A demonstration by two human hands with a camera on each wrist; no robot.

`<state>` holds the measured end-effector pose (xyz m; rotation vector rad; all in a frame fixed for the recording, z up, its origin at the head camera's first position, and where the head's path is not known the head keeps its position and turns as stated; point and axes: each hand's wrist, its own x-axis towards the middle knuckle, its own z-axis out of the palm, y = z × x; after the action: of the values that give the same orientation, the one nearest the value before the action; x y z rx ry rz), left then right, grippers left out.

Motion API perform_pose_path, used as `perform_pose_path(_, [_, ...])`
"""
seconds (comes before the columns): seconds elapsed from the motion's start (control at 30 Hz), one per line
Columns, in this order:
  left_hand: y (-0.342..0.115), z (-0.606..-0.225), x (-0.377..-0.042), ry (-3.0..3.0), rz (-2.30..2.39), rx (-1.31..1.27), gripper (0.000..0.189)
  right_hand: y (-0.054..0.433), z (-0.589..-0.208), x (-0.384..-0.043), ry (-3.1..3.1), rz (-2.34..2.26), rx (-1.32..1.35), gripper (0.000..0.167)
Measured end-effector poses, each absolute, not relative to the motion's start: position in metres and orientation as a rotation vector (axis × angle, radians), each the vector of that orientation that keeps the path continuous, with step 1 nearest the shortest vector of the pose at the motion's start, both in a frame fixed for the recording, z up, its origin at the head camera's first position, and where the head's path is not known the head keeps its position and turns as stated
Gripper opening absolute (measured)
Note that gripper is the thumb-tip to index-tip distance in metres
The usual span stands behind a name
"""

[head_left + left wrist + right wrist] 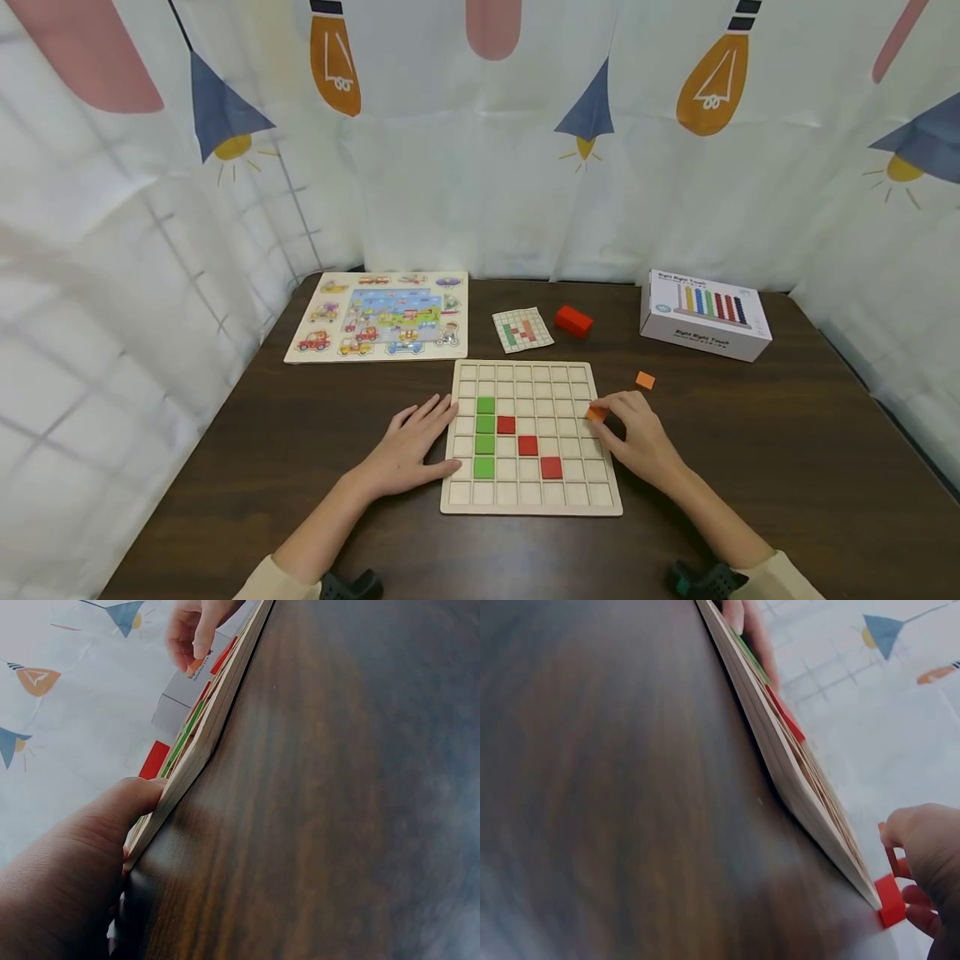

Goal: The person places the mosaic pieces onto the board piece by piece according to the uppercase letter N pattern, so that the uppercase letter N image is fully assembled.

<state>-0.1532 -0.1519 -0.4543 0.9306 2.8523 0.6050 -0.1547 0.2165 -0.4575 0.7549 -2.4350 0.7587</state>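
A square wooden grid board (517, 494) lies on the table. Several green tiles (484, 445) form a column in its left part, and three red tiles (528, 446) step diagonally down to the right. My left hand (411, 446) rests at the board's left edge with fingers extended, its thumb (139, 793) on the edge in the left wrist view. Over the right edge, my right hand (637, 433) pinches an orange tile (596, 414) between thumb and fingers. Another orange tile (645, 381) lies on the table just beyond that hand.
Behind the board are a small pattern card (522, 330) and a red block (573, 321). A picture puzzle board (393, 317) lies at the back left, and a white box (705, 321) stands at the back right. A printed curtain (480, 192) hangs behind the table.
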Motion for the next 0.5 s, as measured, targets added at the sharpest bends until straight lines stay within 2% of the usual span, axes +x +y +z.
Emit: perform_pose_path(0.5, [-0.151,-0.457,-0.151,2.87,0.637,0.934,0.081,0.195,-0.459,-0.146,-2.48,0.838,0.922,0.023])
